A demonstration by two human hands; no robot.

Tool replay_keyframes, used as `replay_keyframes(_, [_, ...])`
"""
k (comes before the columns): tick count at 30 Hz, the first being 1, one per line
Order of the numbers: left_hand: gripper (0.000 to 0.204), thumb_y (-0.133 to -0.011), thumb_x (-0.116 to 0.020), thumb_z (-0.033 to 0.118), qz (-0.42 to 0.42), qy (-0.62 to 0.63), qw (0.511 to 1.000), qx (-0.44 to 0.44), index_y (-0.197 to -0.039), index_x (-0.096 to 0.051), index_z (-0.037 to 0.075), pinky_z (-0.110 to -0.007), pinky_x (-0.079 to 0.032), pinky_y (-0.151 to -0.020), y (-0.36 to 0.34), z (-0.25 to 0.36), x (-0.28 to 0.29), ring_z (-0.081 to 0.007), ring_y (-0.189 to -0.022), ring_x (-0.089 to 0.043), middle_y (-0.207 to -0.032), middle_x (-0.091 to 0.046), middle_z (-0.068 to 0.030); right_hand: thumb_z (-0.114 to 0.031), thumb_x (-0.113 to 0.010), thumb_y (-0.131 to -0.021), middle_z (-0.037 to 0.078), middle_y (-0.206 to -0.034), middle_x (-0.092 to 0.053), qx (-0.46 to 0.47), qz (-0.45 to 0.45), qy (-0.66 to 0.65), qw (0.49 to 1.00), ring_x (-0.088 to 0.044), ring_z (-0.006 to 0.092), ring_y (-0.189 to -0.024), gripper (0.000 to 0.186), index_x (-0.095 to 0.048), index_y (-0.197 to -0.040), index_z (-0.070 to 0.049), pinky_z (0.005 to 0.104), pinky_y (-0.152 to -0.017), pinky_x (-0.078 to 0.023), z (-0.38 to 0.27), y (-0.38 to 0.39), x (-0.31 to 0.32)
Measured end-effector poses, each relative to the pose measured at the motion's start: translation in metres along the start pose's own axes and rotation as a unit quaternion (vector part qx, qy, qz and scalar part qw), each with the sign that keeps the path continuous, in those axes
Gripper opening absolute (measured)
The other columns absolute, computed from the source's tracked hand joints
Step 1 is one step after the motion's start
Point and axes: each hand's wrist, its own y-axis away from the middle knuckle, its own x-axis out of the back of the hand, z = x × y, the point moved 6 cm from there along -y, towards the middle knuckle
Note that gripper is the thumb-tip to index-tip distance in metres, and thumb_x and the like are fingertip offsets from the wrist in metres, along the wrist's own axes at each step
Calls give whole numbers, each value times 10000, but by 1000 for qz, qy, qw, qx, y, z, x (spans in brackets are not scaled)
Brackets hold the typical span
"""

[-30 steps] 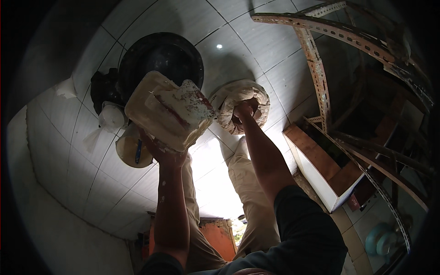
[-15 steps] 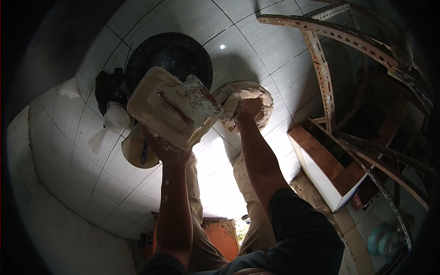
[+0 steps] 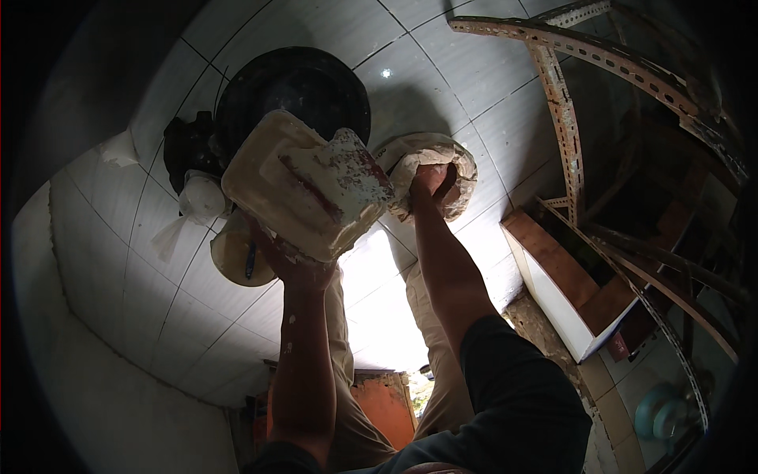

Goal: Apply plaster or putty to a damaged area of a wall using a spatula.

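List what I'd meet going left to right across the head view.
Tied plastic bag → white-smeared tray → open sack → brown-and-white box → turquoise object.

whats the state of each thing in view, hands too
left hand: holding the tray
right hand: inside the sack, fingers unclear
tray: held up, smeared with pale residue
sack: open, top rolled down
basin: open, partly hidden by the tray
pail: open, blue object inside
metal frame: rusty
wooden box: open
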Motion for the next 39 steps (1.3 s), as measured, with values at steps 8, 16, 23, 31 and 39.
replay_keyframes(8, [1004, -813, -757, 299, -23, 52, 998, 37, -1519, -49, 209, -458, -351, -1117, 26, -21, 21, -263, -1373, -310, -1505, -215, -126, -312, -396, -1010, 116, -1290, -538, -259, -154, -29, 953, -527, 256, -1177, 404, -434, -1347, -92, 382, -1008, -426, -58, 113, -56])
replay_keyframes(16, [745, -945, -588, 328, 12, 248, 958, 143, -1508, -107, 247, -429, -389, -1103, 45, -21, -10, -218, -1361, -318, -1502, -219, -77, -251, -476, -962, 84, -1129, -627, -58, -361, 151, 918, -625, 267, -989, 348, -520, -1247, -55, 375, -882, -516, -49, 54, -30])
replay_keyframes(23, [727, -933, -549, 374, 50, 238, 960, 139, -1508, -131, 221, -439, -393, -1098, 73, -39, 9, -235, -1381, -307, -1523, -210, -84, -134, -738, -751, 124, -1098, -644, 93, -443, 327, 830, -615, 242, -1009, 455, -579, -1160, -16, 351, -883, -493, -65, 103, -52])
replay_keyframes(31, [1062, -718, -781, 328, 106, 310, 912, 245, -1508, -92, 153, -487, -356, -1117, 100, -57, -11, -297, -1365, -342, -1494, -263, -144, -302, -702, -782, 213, -1206, -556, 13, -480, 656, 583, -534, 343, -1162, 631, -468, -1280, 7, 410, -1004, -424, 25, 66, -17])
replay_keyframes(39, [1119, -687, -832, 328, 105, 246, 937, 225, -1506, -97, 126, -494, -344, -1122, 93, -62, -9, -312, -1356, -359, -1479, -292, -162, -459, -705, -741, 172, -1027, -664, 56, -320, 643, 693, -661, 284, -900, 586, -625, -1066, 21, 342, -738, -537, -50, 49, -19])
